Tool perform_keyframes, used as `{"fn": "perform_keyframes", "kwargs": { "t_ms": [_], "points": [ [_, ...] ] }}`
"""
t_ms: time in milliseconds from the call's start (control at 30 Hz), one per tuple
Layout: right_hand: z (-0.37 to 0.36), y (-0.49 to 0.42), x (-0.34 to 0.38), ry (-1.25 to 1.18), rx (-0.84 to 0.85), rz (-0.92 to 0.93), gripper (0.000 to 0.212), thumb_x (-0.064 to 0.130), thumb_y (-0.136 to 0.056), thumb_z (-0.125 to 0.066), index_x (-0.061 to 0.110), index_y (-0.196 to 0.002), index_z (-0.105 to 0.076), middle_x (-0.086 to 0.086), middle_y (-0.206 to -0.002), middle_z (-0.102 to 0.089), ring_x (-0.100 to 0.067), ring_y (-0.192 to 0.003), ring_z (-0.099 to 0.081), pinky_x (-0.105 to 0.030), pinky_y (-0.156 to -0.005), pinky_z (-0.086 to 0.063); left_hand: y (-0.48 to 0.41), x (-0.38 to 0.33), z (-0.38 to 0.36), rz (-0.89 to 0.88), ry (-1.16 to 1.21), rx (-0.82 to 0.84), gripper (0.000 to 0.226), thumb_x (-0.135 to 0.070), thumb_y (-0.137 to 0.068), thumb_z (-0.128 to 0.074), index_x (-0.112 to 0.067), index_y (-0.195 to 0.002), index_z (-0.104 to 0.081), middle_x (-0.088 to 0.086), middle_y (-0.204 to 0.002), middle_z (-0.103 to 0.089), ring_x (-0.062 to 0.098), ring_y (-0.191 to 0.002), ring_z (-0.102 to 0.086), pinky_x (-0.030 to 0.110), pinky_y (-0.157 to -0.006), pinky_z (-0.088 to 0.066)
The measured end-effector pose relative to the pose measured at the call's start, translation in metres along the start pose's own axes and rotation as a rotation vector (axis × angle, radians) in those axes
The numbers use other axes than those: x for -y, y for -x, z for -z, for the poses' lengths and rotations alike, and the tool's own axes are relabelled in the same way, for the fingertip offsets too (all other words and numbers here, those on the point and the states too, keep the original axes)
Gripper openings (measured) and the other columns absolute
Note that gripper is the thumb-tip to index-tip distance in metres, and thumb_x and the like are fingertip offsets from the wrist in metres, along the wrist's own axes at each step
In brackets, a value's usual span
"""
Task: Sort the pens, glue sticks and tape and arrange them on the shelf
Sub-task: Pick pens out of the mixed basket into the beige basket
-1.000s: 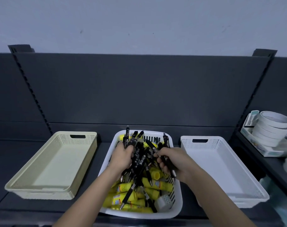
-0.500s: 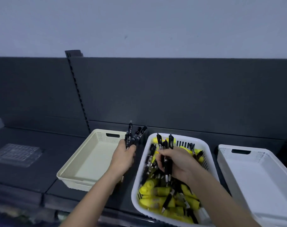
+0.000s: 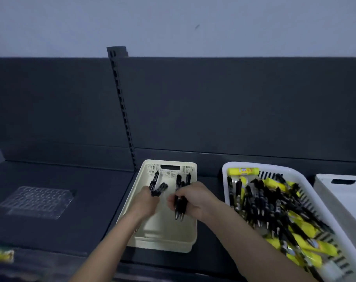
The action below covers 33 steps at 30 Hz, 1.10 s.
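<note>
The shelf (image 3: 95,210) carries a cream basket (image 3: 163,244) directly beneath both hands. The left hand (image 3: 145,202) grips one pen bundle (image 3: 157,186), and the right hand (image 3: 193,198) clamps a second bundle (image 3: 180,204). Both bundles point roughly along the basket's length, so lowering them straight down should suffice.

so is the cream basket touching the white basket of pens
Apart: the head view shows dark shelf between the cream basket and the white basket of pens.
</note>
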State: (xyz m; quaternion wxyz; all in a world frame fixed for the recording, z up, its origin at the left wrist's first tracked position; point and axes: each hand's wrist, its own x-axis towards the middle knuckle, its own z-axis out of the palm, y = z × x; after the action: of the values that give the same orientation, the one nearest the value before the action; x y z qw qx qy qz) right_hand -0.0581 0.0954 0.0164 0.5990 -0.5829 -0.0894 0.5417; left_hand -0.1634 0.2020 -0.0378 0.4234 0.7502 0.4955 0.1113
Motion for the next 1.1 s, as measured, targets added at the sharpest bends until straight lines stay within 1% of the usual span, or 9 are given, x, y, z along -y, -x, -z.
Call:
{"fn": "perform_keyframes", "kwargs": {
  "t_ms": [100, 233, 400, 533, 633, 767, 833, 1000, 1100],
  "points": [
    [-0.01, -0.014, -0.01, 0.102, -0.05, -0.028, 0.021, -0.027, -0.074, -0.045, -0.009, -0.066, -0.051, -0.024, -0.071, -0.052, -0.035, -0.067, -0.053, -0.051, -0.083, -0.049, -0.007, 0.008, 0.003, 0.022, -0.121, 0.058, 0.013, -0.021, -0.093, -0.049, -0.011, -0.084, -0.045, 0.005, -0.072, -0.055, 0.016, -0.055, -0.051, 0.023, -0.043, -0.034],
    [-0.017, -0.038, -0.023, 0.267, -0.181, -0.034, 0.02, -0.021, -0.083, -0.038, -0.003, -0.079, -0.047, -0.022, -0.083, -0.052, -0.029, -0.065, -0.054, -0.046, -0.069, -0.054, -0.015, 0.017, 0.004, 0.027, -0.214, 0.191, 0.007, -0.016, -0.087, -0.055, -0.01, -0.088, -0.052, 0.005, -0.081, -0.06, 0.016, -0.067, -0.057, 0.025, -0.053, -0.046],
    [-0.019, -0.046, -0.03, 0.41, -0.243, -0.021, 0.019, -0.011, -0.081, -0.044, -0.002, -0.088, -0.059, -0.02, -0.094, -0.062, -0.03, -0.087, -0.061, -0.046, -0.079, -0.055, -0.016, 0.013, 0.006, 0.011, -0.265, 0.293, 0.02, -0.011, -0.084, -0.058, -0.011, -0.102, -0.048, 0.003, -0.089, -0.055, 0.015, -0.078, -0.053, 0.024, -0.055, -0.038],
    [-0.012, -0.031, -0.015, 0.476, -0.244, 0.062, 0.024, -0.004, -0.087, -0.047, 0.015, -0.103, -0.047, -0.005, -0.087, -0.052, -0.019, -0.079, -0.053, -0.038, -0.079, -0.053, -0.012, 0.0, 0.015, -0.115, -0.35, 0.139, 0.01, -0.012, -0.09, -0.052, -0.013, -0.098, -0.046, -0.001, -0.085, -0.05, 0.013, -0.075, -0.05, 0.026, -0.056, -0.043],
    [0.009, -0.012, 0.002, 0.458, -0.23, 0.197, 0.047, -0.001, -0.086, -0.052, 0.013, -0.13, -0.045, -0.005, -0.104, -0.053, -0.019, -0.085, -0.059, -0.033, -0.08, -0.055, -0.009, -0.02, 0.014, -0.234, -0.331, 0.039, 0.027, -0.011, -0.092, -0.051, -0.006, -0.118, -0.052, 0.009, -0.107, -0.059, 0.018, -0.083, -0.054, 0.027, -0.065, -0.044],
    [0.048, 0.016, 0.018, 0.339, -0.252, 0.315, 0.025, -0.009, -0.084, -0.05, 0.01, -0.101, -0.052, -0.004, -0.064, -0.052, -0.018, -0.061, -0.051, -0.032, -0.06, -0.048, 0.001, -0.054, -0.013, -0.303, -0.13, 0.108, 0.038, -0.011, -0.089, -0.055, -0.013, -0.127, -0.055, 0.004, -0.118, -0.059, 0.016, -0.096, -0.055, 0.024, -0.077, -0.042],
    [0.069, 0.033, 0.024, 0.349, -0.295, 0.332, 0.018, -0.008, -0.088, -0.048, 0.01, -0.093, -0.049, -0.007, -0.069, -0.05, -0.02, -0.062, -0.048, -0.028, -0.056, -0.043, 0.011, -0.069, -0.03, -0.346, -0.098, 0.138, 0.035, -0.012, -0.088, -0.057, -0.014, -0.124, -0.058, 0.001, -0.112, -0.058, 0.018, -0.102, -0.056, 0.025, -0.081, -0.042],
    [0.122, 0.06, 0.027, 0.412, -0.386, 0.351, 0.019, 0.0, -0.09, -0.051, 0.011, -0.076, -0.057, -0.01, -0.081, -0.059, -0.018, -0.067, -0.061, -0.029, -0.065, -0.056, 0.035, -0.102, -0.069, -0.455, -0.11, 0.184, 0.029, -0.016, -0.088, -0.059, -0.014, -0.117, -0.061, -0.001, -0.108, -0.062, 0.016, -0.102, -0.058, 0.022, -0.079, -0.04],
    [0.152, 0.075, 0.031, 0.493, -0.423, 0.371, 0.016, 0.003, -0.091, -0.05, 0.005, -0.079, -0.06, -0.009, -0.082, -0.062, -0.017, -0.071, -0.064, -0.032, -0.071, -0.057, 0.047, -0.121, -0.091, -0.47, -0.145, 0.185, 0.026, -0.017, -0.089, -0.058, -0.015, -0.114, -0.063, -0.001, -0.106, -0.063, 0.015, -0.101, -0.058, 0.021, -0.075, -0.039]
  ]
}}
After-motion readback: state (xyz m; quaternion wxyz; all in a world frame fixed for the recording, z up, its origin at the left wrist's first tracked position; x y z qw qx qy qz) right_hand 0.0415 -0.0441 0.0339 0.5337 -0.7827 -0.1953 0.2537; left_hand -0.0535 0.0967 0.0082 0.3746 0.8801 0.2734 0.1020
